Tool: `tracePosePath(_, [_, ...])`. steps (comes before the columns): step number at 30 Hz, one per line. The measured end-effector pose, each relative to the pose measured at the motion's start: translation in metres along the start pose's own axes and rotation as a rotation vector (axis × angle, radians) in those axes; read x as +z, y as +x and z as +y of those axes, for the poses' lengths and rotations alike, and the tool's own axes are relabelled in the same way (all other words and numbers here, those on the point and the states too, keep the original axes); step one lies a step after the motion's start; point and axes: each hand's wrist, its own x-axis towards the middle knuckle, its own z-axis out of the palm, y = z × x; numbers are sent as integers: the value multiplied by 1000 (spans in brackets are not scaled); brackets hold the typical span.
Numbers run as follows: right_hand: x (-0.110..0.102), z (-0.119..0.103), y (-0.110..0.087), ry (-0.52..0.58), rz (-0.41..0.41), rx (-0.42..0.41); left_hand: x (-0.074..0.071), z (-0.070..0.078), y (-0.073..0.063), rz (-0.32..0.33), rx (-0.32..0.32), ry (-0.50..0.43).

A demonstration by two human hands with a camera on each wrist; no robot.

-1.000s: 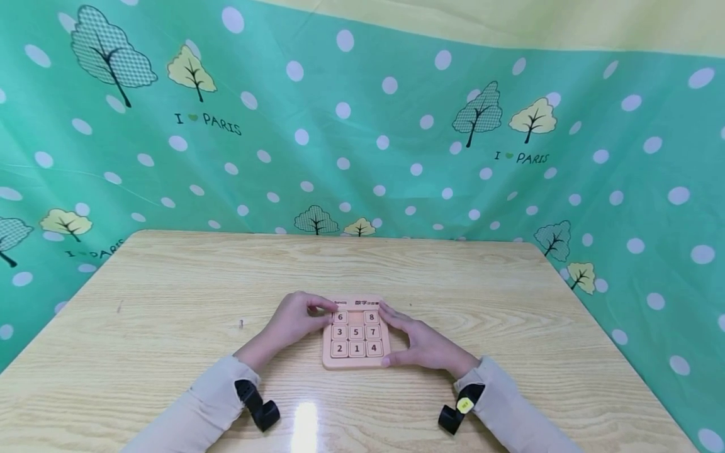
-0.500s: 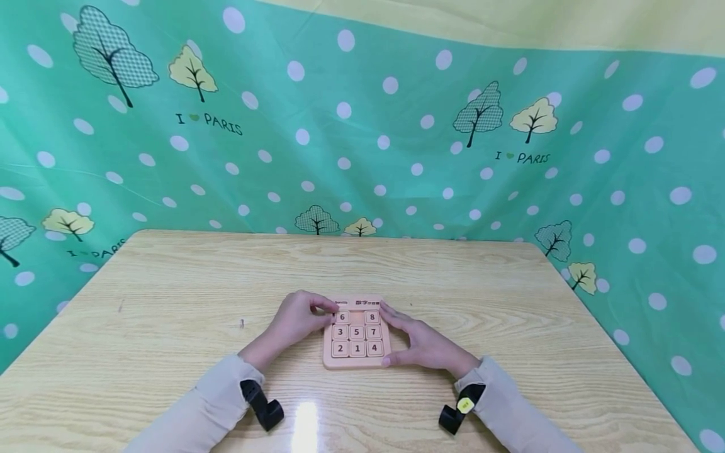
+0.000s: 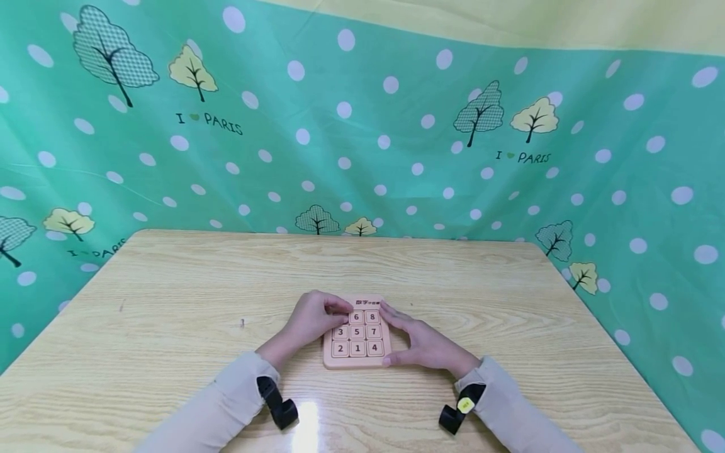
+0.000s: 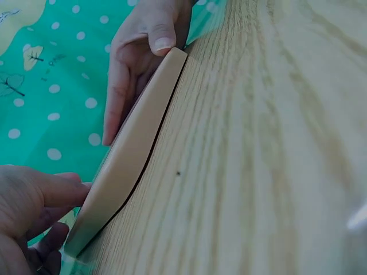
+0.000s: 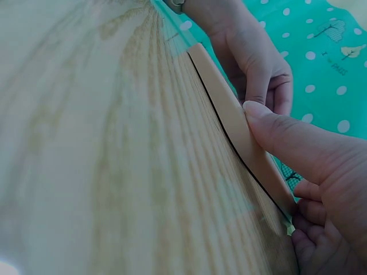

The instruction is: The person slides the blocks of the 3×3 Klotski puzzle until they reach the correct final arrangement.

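Observation:
A wooden sliding number puzzle [image 3: 357, 363] lies flat on the table, its numbered tiles in three rows. My left hand [image 3: 317, 314] reaches over its upper left corner, thumb and index fingertips at the left edge of the 6 tile [image 3: 356, 317]. That tile sits in the middle of the top row, beside the 8 tile [image 3: 372, 317]. The left hand hides the top left slot. My right hand [image 3: 421, 343] grips the board's right side, fingers near the upper corner and thumb at the lower one. In the right wrist view, the right thumb [image 5: 258, 110] presses the board's edge.
The wood-grain table [image 3: 170, 302] extends around the puzzle on all sides. Behind it hangs a green dotted curtain [image 3: 396, 145] printed with trees. Each wrist wears a black strap with a camera, such as the left wrist camera [image 3: 283, 412].
My left hand has moved right and slid the 6 tile from the top left slot to the middle of the top row. The right hand and the board have stayed in place.

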Motion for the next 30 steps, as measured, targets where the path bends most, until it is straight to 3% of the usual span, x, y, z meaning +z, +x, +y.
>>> tracePosePath(6, [-1, 0, 0, 1, 1, 0, 2, 1, 1, -3, 3, -1])
tracePosePath(13, [0, 1, 0, 4, 0, 2, -4, -8, -3, -36, -7, -18])
tracePosePath(24, [-1, -1, 0, -1, 3, 6, -19, -5, -18, -179, -11, -11])
tracePosePath(30, [-1, -1, 0, 4, 3, 6, -24, 1, -21, -201, -31, 20])
